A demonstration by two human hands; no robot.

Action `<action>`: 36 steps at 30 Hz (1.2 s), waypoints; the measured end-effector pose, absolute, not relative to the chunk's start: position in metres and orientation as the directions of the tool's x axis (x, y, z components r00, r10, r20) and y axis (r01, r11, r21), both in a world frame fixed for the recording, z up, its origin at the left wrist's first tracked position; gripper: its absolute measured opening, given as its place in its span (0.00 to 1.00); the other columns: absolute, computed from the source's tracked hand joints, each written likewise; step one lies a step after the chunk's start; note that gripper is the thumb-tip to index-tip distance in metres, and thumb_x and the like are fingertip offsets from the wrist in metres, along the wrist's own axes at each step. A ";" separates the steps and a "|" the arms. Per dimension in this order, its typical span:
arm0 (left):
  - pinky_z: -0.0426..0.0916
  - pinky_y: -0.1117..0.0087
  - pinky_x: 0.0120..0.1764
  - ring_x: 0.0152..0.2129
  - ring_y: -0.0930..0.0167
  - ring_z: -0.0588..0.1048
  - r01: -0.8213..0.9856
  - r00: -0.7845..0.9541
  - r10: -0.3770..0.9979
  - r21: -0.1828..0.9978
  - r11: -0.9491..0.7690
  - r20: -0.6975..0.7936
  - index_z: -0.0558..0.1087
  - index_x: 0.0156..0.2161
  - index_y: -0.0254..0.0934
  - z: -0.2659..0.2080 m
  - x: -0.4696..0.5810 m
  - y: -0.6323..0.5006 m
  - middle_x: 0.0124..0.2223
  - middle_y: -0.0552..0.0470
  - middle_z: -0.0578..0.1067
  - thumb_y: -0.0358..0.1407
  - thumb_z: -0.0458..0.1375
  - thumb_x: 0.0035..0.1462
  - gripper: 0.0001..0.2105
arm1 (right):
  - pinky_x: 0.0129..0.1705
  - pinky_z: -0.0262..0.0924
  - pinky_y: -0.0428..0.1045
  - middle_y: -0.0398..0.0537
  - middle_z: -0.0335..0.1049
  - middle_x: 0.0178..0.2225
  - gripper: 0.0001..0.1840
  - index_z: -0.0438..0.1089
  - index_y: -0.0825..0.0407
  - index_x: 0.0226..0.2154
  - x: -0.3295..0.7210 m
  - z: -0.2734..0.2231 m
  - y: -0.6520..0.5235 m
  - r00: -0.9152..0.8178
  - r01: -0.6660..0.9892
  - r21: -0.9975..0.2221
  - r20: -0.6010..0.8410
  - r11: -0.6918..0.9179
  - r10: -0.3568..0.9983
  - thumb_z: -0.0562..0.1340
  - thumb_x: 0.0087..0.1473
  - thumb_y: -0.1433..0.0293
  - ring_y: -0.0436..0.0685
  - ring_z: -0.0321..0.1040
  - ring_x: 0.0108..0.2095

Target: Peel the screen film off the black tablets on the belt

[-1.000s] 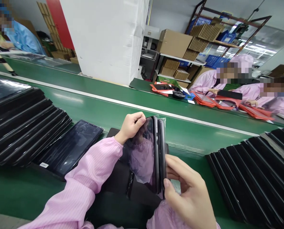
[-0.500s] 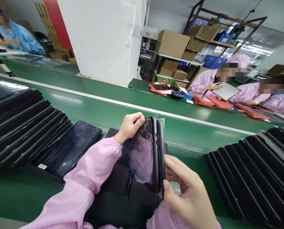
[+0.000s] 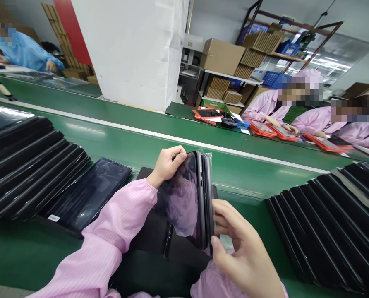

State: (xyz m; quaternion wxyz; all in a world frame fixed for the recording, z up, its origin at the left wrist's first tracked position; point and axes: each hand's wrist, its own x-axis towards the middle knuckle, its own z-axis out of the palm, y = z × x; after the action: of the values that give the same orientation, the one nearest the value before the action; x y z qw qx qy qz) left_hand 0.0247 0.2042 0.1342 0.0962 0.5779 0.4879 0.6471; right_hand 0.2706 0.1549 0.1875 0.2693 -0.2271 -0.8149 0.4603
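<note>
Two dark slabs stand upright together in front of me. The nearer is a glossy tablet [image 3: 184, 198] with a grey edge and loose clear film at its lower face. A thin dark panel [image 3: 207, 198] in clear plastic stands against its back. My left hand [image 3: 168, 163] is closed, pinching the tablet's upper corner between thumb and fingers. My right hand [image 3: 240, 244] grips the dark panel's right side, thumb at the near edge and fingers behind. Beneath them lies a black flat case [image 3: 147, 236], partly hidden by my left sleeve.
A stack of dark tablets [image 3: 26, 165] leans at left, beside a single tablet [image 3: 88, 194] with a white label. Another black stack [image 3: 324, 223] leans at right. Across the green bench [image 3: 135, 120], co-workers in pink [image 3: 262, 105] sit by red sleeves [image 3: 283, 132]. A white pillar [image 3: 131, 49] rises behind.
My hands and the tablets hold nearly the same pose. Across the bench, a co-worker's raised pale panel is no longer up, and that person's hands are now lower, over the red sleeves.
</note>
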 end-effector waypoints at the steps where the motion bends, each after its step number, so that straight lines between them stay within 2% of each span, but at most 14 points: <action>1: 0.54 0.70 0.23 0.17 0.74 0.58 0.439 -0.317 0.686 0.742 -0.507 0.656 0.61 0.22 0.39 0.134 0.025 0.204 0.18 0.57 0.61 0.64 0.46 0.57 0.29 | 0.41 0.74 0.46 0.50 0.66 0.53 0.33 0.67 0.46 0.55 0.271 0.188 0.155 -0.766 0.120 -0.876 0.218 0.467 0.605 0.56 0.47 0.83 0.58 0.72 0.47; 5: 0.53 0.69 0.23 0.17 0.74 0.58 0.435 -0.318 0.674 0.734 -0.521 0.667 0.61 0.22 0.39 0.133 0.024 0.204 0.19 0.57 0.61 0.63 0.46 0.58 0.29 | 0.40 0.74 0.46 0.49 0.68 0.49 0.30 0.68 0.48 0.52 0.269 0.189 0.153 -0.764 0.098 -0.894 0.213 0.437 0.609 0.56 0.46 0.83 0.57 0.73 0.44; 8: 0.53 0.69 0.24 0.17 0.73 0.58 0.431 -0.312 0.679 0.736 -0.522 0.664 0.61 0.22 0.39 0.133 0.024 0.204 0.19 0.57 0.60 0.63 0.47 0.58 0.29 | 0.34 0.73 0.43 0.46 0.70 0.41 0.23 0.69 0.48 0.47 0.264 0.186 0.155 -0.696 0.074 -0.898 0.264 0.433 0.667 0.57 0.50 0.82 0.54 0.75 0.38; 10: 0.53 0.69 0.24 0.17 0.73 0.58 0.434 -0.325 0.679 0.742 -0.511 0.658 0.60 0.22 0.39 0.132 0.024 0.205 0.19 0.58 0.59 0.63 0.46 0.58 0.29 | 0.33 0.73 0.42 0.45 0.69 0.39 0.20 0.70 0.48 0.46 0.262 0.184 0.157 -0.667 0.052 -0.901 0.290 0.431 0.686 0.57 0.53 0.81 0.53 0.75 0.36; 12: 0.53 0.69 0.24 0.18 0.73 0.57 0.434 -0.338 0.675 0.745 -0.507 0.656 0.59 0.22 0.39 0.132 0.023 0.206 0.19 0.58 0.58 0.63 0.46 0.58 0.29 | 0.35 0.74 0.42 0.47 0.69 0.42 0.21 0.70 0.47 0.47 0.262 0.183 0.158 -0.684 0.038 -0.903 0.289 0.428 0.670 0.58 0.53 0.81 0.54 0.76 0.38; 17: 0.52 0.69 0.24 0.18 0.74 0.57 0.418 -0.345 0.667 0.745 -0.521 0.660 0.58 0.22 0.39 0.132 0.022 0.206 0.19 0.58 0.58 0.62 0.47 0.58 0.28 | 0.40 0.73 0.43 0.48 0.66 0.51 0.34 0.65 0.42 0.55 0.268 0.186 0.156 -0.752 0.047 -0.897 0.258 0.440 0.607 0.57 0.48 0.83 0.56 0.72 0.47; 21: 0.52 0.70 0.24 0.18 0.74 0.57 0.415 -0.332 0.680 0.748 -0.517 0.654 0.60 0.22 0.38 0.133 0.024 0.205 0.19 0.58 0.59 0.63 0.47 0.58 0.29 | 0.36 0.72 0.43 0.46 0.68 0.44 0.28 0.69 0.43 0.51 0.264 0.187 0.154 -0.726 0.079 -0.907 0.232 0.413 0.648 0.57 0.51 0.82 0.55 0.74 0.42; 24: 0.53 0.70 0.24 0.18 0.74 0.57 0.423 -0.324 0.683 0.746 -0.514 0.654 0.61 0.22 0.38 0.133 0.024 0.206 0.19 0.58 0.59 0.63 0.47 0.58 0.29 | 0.33 0.71 0.42 0.43 0.69 0.40 0.23 0.71 0.41 0.49 0.260 0.185 0.155 -0.674 0.054 -0.906 0.277 0.420 0.684 0.56 0.56 0.80 0.53 0.74 0.37; 30: 0.50 0.69 0.23 0.17 0.74 0.56 0.416 -0.359 0.648 0.736 -0.533 0.672 0.57 0.21 0.39 0.131 0.019 0.208 0.19 0.58 0.56 0.62 0.46 0.59 0.28 | 0.41 0.72 0.46 0.48 0.67 0.50 0.21 0.69 0.37 0.55 0.261 0.182 0.160 -0.745 -0.003 -0.903 0.289 0.430 0.601 0.54 0.65 0.73 0.56 0.71 0.46; 36: 0.51 0.68 0.24 0.18 0.73 0.56 0.406 -0.366 0.642 0.736 -0.541 0.674 0.57 0.21 0.39 0.128 0.016 0.208 0.20 0.58 0.56 0.61 0.47 0.59 0.28 | 0.44 0.70 0.46 0.45 0.62 0.58 0.32 0.65 0.33 0.59 0.265 0.181 0.160 -0.778 -0.037 -0.912 0.283 0.409 0.561 0.57 0.57 0.80 0.56 0.69 0.49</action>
State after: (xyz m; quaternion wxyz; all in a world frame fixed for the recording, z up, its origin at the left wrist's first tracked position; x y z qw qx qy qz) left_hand 0.0164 0.2079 0.1283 0.0866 0.5563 0.4711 0.6791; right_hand 0.2650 0.1601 0.1811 0.2889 -0.1662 -0.7881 0.5176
